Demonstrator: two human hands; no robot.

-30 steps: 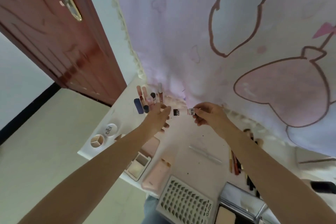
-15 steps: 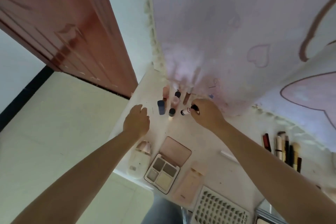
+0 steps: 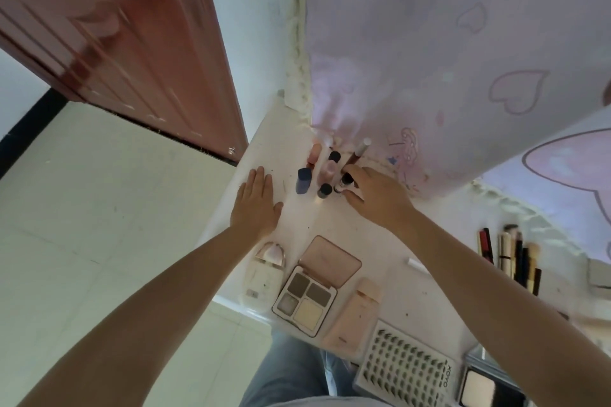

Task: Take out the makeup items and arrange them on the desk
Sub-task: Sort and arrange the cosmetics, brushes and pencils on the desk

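Note:
My right hand (image 3: 377, 198) holds a small black-capped tube (image 3: 344, 182) at the right end of a group of lip products at the back of the white desk (image 3: 373, 238). That group has a dark blue tube (image 3: 303, 180), a pink tube (image 3: 314, 155), a black-capped pink bottle (image 3: 331, 163), a small black-capped bottle (image 3: 324, 190) and a slim brown wand (image 3: 357, 153). My left hand (image 3: 256, 205) lies flat and open on the desk, left of the blue tube.
Near the front edge lie a white compact (image 3: 264, 274), an open eyeshadow palette (image 3: 317, 284), a pink flat case (image 3: 357, 314) and a lash tray (image 3: 406, 370). Brushes and pencils (image 3: 515, 258) lie at the right. A patterned curtain (image 3: 446, 59) hangs behind; a red door (image 3: 115, 43) stands left.
Both hands held the small tube above the desk a second ago. My right hand has brought it down beside the lip products; my left hand let go and flattened on the desk.

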